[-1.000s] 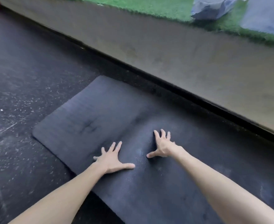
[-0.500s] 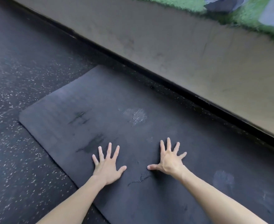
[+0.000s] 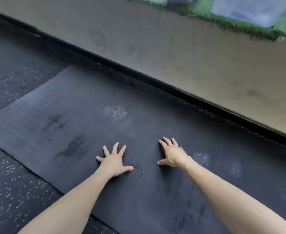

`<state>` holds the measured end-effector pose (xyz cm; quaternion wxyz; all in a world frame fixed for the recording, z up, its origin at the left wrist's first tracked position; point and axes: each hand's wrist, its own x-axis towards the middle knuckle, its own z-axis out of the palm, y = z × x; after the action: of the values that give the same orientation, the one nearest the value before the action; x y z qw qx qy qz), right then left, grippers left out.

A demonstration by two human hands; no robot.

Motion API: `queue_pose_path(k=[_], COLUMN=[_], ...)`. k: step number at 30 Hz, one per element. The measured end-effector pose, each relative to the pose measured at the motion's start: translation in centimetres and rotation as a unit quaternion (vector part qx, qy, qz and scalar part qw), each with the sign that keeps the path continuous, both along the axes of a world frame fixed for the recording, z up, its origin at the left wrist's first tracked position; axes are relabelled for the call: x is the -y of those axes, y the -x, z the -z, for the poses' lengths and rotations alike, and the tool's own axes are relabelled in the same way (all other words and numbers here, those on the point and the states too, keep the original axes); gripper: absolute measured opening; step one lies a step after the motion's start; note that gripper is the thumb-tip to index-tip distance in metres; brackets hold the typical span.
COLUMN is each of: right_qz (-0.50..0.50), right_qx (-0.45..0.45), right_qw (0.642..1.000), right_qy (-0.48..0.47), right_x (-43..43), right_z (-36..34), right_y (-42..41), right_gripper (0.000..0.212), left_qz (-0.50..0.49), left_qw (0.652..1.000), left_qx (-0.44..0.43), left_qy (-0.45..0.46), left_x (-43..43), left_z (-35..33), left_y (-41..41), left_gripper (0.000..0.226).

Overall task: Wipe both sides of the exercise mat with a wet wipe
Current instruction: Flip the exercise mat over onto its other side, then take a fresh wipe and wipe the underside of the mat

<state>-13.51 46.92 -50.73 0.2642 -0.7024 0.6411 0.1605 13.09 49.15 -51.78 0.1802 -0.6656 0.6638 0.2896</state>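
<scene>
Dark rubber floor with pale speckles fills the left side of your view. On it lies one exercise mat, dark grey and spread flat, with one rounded corner showing at the far left. Its far long edge runs beside a black strip at the foot of one grey concrete ledge, with a narrow band of floor between them. You have both hands on the mat, and your two bare forearms reach in from the bottom. Your left hand lies palm down on the nearer half of the mat, all five fingers straight and spread wide apart, the thumb pointing to the right. Your right hand lies palm down near it, a little farther in. Its fingers are also straight and a little apart, the thumb stretched toward the left hand, and the two hands do not touch. On the mat surface you can count two dark wet smears to the left of your left hand. You can also count three pale patches, one beyond the hands and two to the right of your right wrist. On top of the ledge is green turf with two pale bluish things, maybe bags or cloths; they are too blurred to tell.
</scene>
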Motion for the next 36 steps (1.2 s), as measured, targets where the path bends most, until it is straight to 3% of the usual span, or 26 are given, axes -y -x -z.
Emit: queue_pose_path(k=[9,14,18,23,30,36], right_qz=[0.029,0.055,0.104,0.133,0.159,0.204], right_qx=[0.013,0.094,0.146,0.199,0.236,0.260], right_qw=[0.999,0.993,0.980,0.964,0.948,0.929], right_qy=[0.018,0.038,0.083,0.119,0.145,0.168], right_x=[-1.5,1.4,4.3,7.5,12.4,19.4], right_z=[0.5,-3.4,-10.7,-23.3,-39.5,-46.7], right_y=[1.2,2.6,4.2,6.5,8.4,9.3], right_gripper=[0.101,0.081,0.062,0.047,0.035,0.025], left_qz=[0.001,0.060,0.047,0.011,-0.008,0.007], left_qw=[1.000,0.988,0.968,0.952,0.940,0.936], left_qx=[-0.002,-0.109,-0.176,-0.229,-0.236,-0.229], left_qy=[-0.005,0.086,0.176,0.201,0.248,0.265], left_x=[0.6,4.4,9.2,14.6,21.7,32.2], left_z=[0.1,-4.5,-12.9,-26.1,-42.1,-48.3], left_y=[-0.2,1.6,6.1,10.8,14.3,16.7], left_gripper=[0.095,0.070,0.043,0.022,0.021,0.025])
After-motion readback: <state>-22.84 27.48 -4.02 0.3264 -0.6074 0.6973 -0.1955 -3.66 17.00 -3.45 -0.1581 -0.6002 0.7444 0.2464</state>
